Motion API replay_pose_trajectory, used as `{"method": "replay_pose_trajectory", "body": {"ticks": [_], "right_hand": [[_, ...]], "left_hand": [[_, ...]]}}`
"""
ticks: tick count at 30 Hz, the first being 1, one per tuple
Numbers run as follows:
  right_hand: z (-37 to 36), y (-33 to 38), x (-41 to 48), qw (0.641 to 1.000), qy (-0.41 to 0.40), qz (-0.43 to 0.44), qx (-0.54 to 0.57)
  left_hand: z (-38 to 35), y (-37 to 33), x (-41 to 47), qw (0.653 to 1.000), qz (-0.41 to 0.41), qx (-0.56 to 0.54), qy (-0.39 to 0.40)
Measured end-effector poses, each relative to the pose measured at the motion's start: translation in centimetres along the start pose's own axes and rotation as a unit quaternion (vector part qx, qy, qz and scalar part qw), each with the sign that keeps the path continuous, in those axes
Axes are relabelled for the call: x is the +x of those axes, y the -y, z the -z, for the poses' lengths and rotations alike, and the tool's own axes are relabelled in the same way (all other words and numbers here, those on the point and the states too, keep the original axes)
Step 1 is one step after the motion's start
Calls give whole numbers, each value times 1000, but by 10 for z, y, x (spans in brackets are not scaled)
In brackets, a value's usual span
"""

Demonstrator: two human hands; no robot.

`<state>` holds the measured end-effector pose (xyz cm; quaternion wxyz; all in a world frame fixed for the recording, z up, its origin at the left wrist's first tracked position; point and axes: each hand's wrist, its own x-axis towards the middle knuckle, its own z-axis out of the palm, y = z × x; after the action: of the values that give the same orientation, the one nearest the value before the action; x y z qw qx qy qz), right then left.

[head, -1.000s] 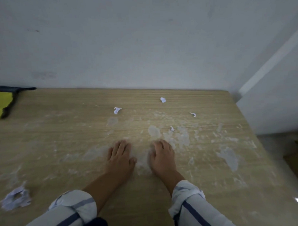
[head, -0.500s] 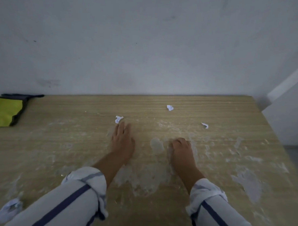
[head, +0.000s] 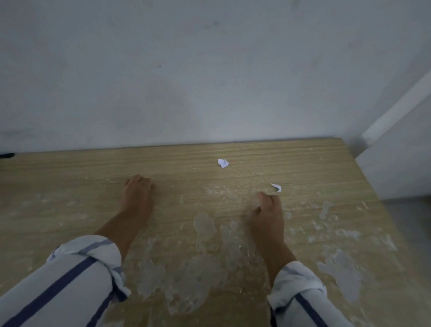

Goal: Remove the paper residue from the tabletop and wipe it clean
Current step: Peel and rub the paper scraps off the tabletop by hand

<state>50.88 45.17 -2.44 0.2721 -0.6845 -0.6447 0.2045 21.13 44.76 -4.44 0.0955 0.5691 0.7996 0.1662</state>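
Both hands sit further out on the wooden tabletop (head: 62, 182) than half a second ago, and both have gone from flat to curled. Left hand (head: 139, 193): fingers bunched under at the far end, knuckles up. The small paper scrap that lay at its fingertips is out of sight now. It is likely under or inside the curl, but I cannot tell whether it is gripped. Right hand (head: 269, 213): fingers curled down onto the wood, thumb tucked on the inner side, nothing visibly held. A torn white scrap (head: 276, 187) lies just beyond its knuckles at 12 o'clock, apart from them. A crumpled scrap (head: 223, 163) sits further off at 11 o'clock, near the wall. Stuck paper residue (head: 203, 224) spreads between the forearms and out toward 3 o'clock — pale, filmy patches. Judgement: loose bits are being gathered first — scraping and wiping have hardly begun.
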Motion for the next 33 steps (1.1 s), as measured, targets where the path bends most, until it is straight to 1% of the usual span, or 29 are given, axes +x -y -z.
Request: {"method": "replay_pose_trajectory", "body": {"ticks": [2, 5, 8, 9, 14, 16, 19, 21, 24, 27, 31, 33], "right_hand": [[12, -9, 20, 999, -8, -39, 4], [21, -19, 46, 995, 36, -95, -18], [19, -24, 57, 989, 92, -87, -74], [18, -24, 58, 988, 96, -81, -89], [7, -35, 57, 991, 58, -58, -104], [4, -39, 57, 992, 52, -52, -106], [7, -38, 56, 993, 53, -51, -91], [9, -37, 54, 993, 56, -48, -91], [10, -34, 52, 992, 65, -44, -94], [14, -21, 42, 993, 82, -51, -71], [7, 7, 15, 995, 90, -29, -41], [-4, 23, -3, 994, 101, -31, -17]], "left_hand": [[-4, -15, 3, 999, -6, -42, -6], [-13, -52, 7, 995, -28, -100, -3], [-22, -94, 11, 984, -44, -171, 11], [-24, -108, 13, 982, -50, -179, 17], [-31, -159, 35, 982, -93, -156, 53], [-36, -170, 46, 981, -100, -142, 83], [-44, -179, 60, 985, -95, -64, 126], [-49, -180, 65, 987, -74, -51, 135], [-54, -174, 63, 987, -51, -52, 145], [-51, -167, 51, 985, -35, -74, 154], [-35, -150, 14, 983, -22, -115, 141], [-23, -134, -11, 982, -33, -124, 136]]}}
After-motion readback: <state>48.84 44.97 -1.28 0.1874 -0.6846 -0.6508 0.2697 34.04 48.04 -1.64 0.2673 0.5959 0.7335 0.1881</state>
